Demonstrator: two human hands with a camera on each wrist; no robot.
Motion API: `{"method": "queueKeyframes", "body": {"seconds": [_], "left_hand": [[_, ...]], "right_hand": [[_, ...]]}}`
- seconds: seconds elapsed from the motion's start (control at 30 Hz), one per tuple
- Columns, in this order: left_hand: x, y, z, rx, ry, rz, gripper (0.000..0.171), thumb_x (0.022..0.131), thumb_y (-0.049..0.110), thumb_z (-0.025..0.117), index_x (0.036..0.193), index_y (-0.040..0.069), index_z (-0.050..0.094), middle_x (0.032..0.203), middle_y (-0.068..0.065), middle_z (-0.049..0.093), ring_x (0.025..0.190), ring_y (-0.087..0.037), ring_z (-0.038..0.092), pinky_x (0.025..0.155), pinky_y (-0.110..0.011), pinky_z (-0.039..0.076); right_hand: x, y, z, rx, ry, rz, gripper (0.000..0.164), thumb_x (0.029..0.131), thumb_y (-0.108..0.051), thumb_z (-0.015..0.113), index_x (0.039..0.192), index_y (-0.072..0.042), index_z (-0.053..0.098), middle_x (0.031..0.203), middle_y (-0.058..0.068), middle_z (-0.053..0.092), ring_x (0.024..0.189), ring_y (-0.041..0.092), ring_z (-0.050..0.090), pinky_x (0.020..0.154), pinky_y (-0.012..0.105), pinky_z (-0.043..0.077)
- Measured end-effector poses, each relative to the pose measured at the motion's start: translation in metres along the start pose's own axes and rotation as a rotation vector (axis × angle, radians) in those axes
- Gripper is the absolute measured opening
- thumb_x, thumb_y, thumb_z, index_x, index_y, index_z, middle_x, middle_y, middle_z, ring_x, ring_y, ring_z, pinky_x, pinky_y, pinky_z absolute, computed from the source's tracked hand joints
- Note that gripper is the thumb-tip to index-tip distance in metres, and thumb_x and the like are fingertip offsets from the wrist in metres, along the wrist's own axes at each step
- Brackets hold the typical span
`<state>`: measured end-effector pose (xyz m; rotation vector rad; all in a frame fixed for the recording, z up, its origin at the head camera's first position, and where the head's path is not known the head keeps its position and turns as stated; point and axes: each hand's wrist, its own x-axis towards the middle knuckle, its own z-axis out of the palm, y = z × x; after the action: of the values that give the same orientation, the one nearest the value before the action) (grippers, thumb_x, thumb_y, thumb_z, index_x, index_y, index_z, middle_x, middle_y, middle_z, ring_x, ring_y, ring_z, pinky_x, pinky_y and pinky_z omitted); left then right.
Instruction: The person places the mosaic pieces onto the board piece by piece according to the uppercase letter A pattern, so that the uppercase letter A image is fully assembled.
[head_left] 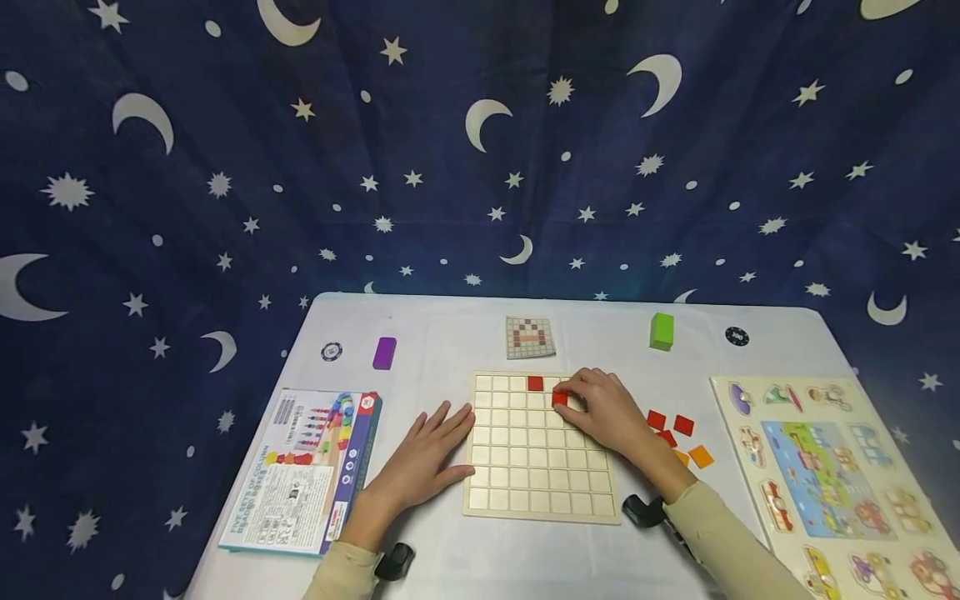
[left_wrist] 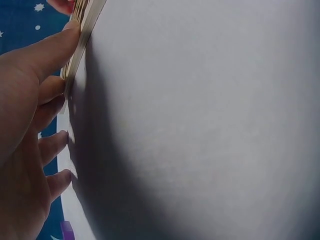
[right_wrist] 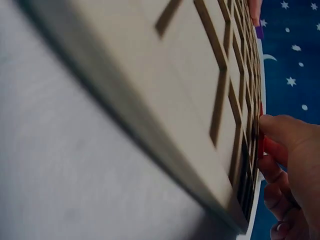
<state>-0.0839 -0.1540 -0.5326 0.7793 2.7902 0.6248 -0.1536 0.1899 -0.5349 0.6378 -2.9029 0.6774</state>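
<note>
A wooden grid board (head_left: 517, 479) lies on the white table. One red square tile (head_left: 535, 383) sits in a cell of its far row. My right hand (head_left: 609, 412) pinches a second red tile (head_left: 559, 399) between thumb and fingers over the second row, just right of the first; the right wrist view also shows this held tile (right_wrist: 261, 145) at the board's surface. With fingers spread and fairly straight, my left hand (head_left: 420, 462) touches the board's left edge. Beyond the board lies a pattern card (head_left: 529, 337) with a printed grid.
Right of the board are several loose red tiles (head_left: 683, 425) and orange tiles (head_left: 701, 456), near my right forearm. A picture puzzle board (head_left: 825, 475) lies far right, a game box (head_left: 300, 475) left. Purple block (head_left: 384, 353), green block (head_left: 662, 332) and two chips stand behind.
</note>
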Motion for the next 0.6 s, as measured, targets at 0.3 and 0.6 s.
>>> {"method": "queueKeyframes", "body": {"seconds": [0.3, 0.6], "left_hand": [[0.001, 0.0, -0.002, 0.017, -0.012, -0.004, 0.08, 0.102, 0.049, 0.067, 0.167, 0.012, 0.037, 0.176, -0.003, 0.033, 0.166, -0.039, 0.024, 0.132, -0.067, 0.023], [0.001, 0.001, -0.001, 0.006, -0.007, -0.01, 0.08, 0.102, 0.049, 0.067, 0.167, 0.012, 0.037, 0.176, -0.004, 0.034, 0.166, -0.039, 0.024, 0.132, -0.067, 0.023]], "right_hand": [[0.003, -0.003, 0.006, 0.046, 0.016, -0.047, 0.03, 0.092, -0.032, 0.085, 0.118, -0.016, 0.084, 0.108, 0.001, 0.074, 0.096, 0.018, 0.063, 0.086, 0.041, 0.053], [-0.008, 0.007, -0.003, 0.08, 0.043, -0.02, 0.035, 0.092, -0.03, 0.085, 0.124, -0.017, 0.081, 0.114, 0.002, 0.073, 0.1, 0.02, 0.062, 0.086, 0.043, 0.054]]}}
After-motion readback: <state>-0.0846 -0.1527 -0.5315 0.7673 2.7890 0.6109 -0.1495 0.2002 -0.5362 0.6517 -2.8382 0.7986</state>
